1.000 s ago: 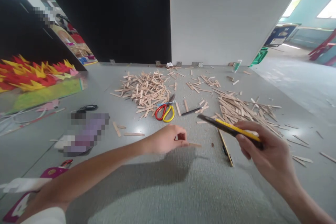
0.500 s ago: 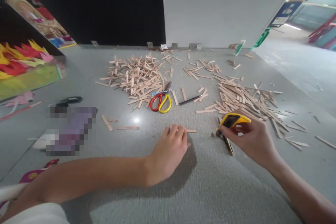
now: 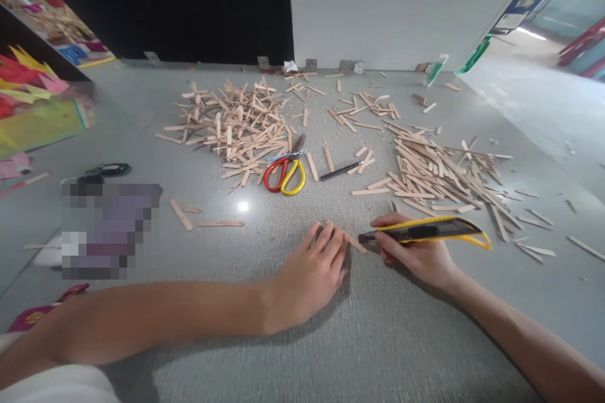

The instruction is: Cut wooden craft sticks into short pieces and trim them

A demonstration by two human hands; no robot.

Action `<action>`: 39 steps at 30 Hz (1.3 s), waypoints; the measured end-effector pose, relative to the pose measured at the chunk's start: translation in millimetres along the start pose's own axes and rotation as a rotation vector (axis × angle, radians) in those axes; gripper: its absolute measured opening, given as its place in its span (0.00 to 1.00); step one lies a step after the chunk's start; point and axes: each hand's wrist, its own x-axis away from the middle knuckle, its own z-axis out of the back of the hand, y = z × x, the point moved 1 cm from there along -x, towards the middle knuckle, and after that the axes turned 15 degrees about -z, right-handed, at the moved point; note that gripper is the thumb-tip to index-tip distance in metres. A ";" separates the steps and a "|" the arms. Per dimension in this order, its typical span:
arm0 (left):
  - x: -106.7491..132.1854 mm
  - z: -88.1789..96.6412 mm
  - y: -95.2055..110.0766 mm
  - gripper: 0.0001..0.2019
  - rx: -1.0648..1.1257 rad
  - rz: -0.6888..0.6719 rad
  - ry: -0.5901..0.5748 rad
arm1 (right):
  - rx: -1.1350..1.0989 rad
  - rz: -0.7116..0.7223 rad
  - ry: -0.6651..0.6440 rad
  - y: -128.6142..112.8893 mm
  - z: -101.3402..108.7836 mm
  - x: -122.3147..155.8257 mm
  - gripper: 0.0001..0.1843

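My left hand (image 3: 312, 274) lies flat on the grey floor, fingers stretched out and pressing down on a short wooden stick (image 3: 355, 244) whose end pokes out to the right of the fingertips. My right hand (image 3: 416, 252) grips a yellow and black utility knife (image 3: 428, 229), held nearly level, its tip touching the stick's free end.
Heaps of wooden sticks lie at the back left (image 3: 236, 126) and at the right (image 3: 439, 170). Red and yellow scissors (image 3: 283, 173) and a black pen (image 3: 340, 170) lie between them. A few loose sticks (image 3: 182, 214) lie at the left. A white board (image 3: 401, 6) stands behind.
My left hand went from pinching the stick to lying flat on it. My right hand brought the knife down from mid-air and turned it level, tip at the stick.
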 end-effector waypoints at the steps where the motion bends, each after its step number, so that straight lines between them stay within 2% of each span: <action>1: 0.0 -0.6 0.6 0.21 -0.013 -0.002 0.013 | 0.020 0.017 -0.031 0.7 -0.9 0.0 0.25; 3: -0.4 -0.8 1.2 0.21 -0.030 -0.004 0.033 | 0.061 0.041 -0.068 0.9 -0.3 -0.1 0.24; 7: -2.2 0.9 0.4 0.21 -0.037 -0.001 0.064 | 0.122 0.059 -0.058 -2.5 2.1 0.0 0.23; 13: -3.8 0.9 -1.0 0.22 -0.014 -0.014 0.069 | 0.243 0.103 -0.052 -9.3 1.6 1.0 0.15; 22: -7.5 1.7 -6.1 0.24 -0.063 -0.090 0.053 | 0.420 0.342 0.003 -16.5 1.7 1.9 0.13; 28: -6.7 -0.2 -7.2 0.25 -0.021 -0.102 0.009 | 0.433 0.330 0.008 -18.1 3.4 4.3 0.12; 34: -5.8 -0.5 -7.5 0.25 -0.021 -0.090 0.027 | 0.460 0.332 0.006 -16.7 9.0 5.0 0.11; 39: -5.2 0.2 -8.9 0.26 -0.008 -0.115 0.005 | 0.450 0.376 0.093 -10.6 8.5 6.7 0.12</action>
